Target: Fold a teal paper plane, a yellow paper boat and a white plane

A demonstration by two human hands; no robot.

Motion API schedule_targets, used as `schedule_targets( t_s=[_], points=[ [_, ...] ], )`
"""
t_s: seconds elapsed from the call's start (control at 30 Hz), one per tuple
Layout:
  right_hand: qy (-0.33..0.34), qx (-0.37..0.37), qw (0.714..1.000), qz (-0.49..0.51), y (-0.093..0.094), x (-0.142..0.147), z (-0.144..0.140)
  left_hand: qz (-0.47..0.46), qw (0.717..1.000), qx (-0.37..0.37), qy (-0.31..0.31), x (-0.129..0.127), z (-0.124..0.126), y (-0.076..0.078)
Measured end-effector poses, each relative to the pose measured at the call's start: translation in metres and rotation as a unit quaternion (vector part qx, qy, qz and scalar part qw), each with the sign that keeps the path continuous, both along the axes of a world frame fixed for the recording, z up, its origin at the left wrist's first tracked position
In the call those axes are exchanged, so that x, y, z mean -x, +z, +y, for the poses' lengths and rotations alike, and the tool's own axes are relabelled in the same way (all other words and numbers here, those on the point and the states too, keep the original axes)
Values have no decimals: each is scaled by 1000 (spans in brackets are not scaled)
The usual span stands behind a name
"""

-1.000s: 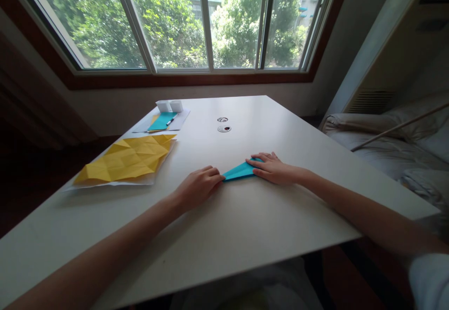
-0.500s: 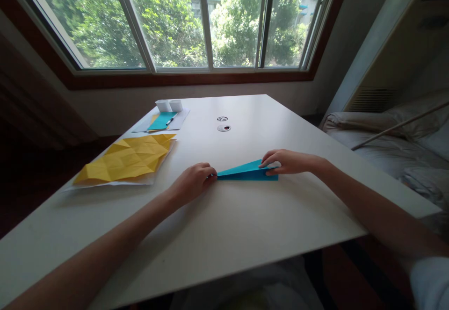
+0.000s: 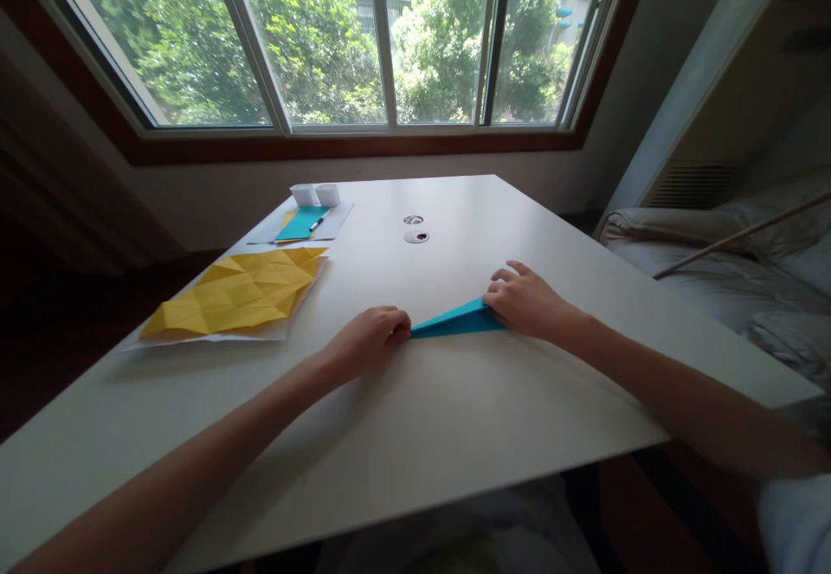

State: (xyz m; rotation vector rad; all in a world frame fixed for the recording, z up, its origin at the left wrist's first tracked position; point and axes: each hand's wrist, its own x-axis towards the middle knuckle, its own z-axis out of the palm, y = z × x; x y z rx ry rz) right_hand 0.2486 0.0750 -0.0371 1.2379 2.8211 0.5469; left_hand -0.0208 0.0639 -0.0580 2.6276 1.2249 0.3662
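Note:
A folded teal paper [image 3: 458, 321], narrow and pointed at its left end, lies flat on the white table [image 3: 415, 401]. My left hand [image 3: 370, 342] is curled, its fingertips pinning the pointed left tip. My right hand [image 3: 529, 301] rests over the wide right end and presses it down with the fingers; that end is hidden under the hand.
A creased yellow sheet [image 3: 240, 293] lies on white paper at the left. Farther back are a teal sheet with a pen [image 3: 302, 223] and two small white boxes [image 3: 315, 194]. Two round cable ports [image 3: 415, 235] sit mid-table. A bed [image 3: 733, 271] stands to the right, a window behind.
My right hand slid to the right along the teal paper, then came back over its right end. The left hand stayed at the tip.

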Motion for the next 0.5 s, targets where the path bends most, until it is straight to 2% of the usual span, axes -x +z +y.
schedule_targets(
  t_s=[0.13,0.27,0.37,0.5],
  points=[
    [91,39,993,64,-14,26,-10,-24,999,-6,20,-16,-10,-6],
    [127,54,983,121,-25,35,-13,-40,998,35,24,-17,-13,-4],
    [135,51,981,127,-29,32,-11,-26,997,75,-7,-8,-12,4],
    [151,74,976,136,-29,24,-5,-12,992,94,-86,3,-9,13]
  ],
)
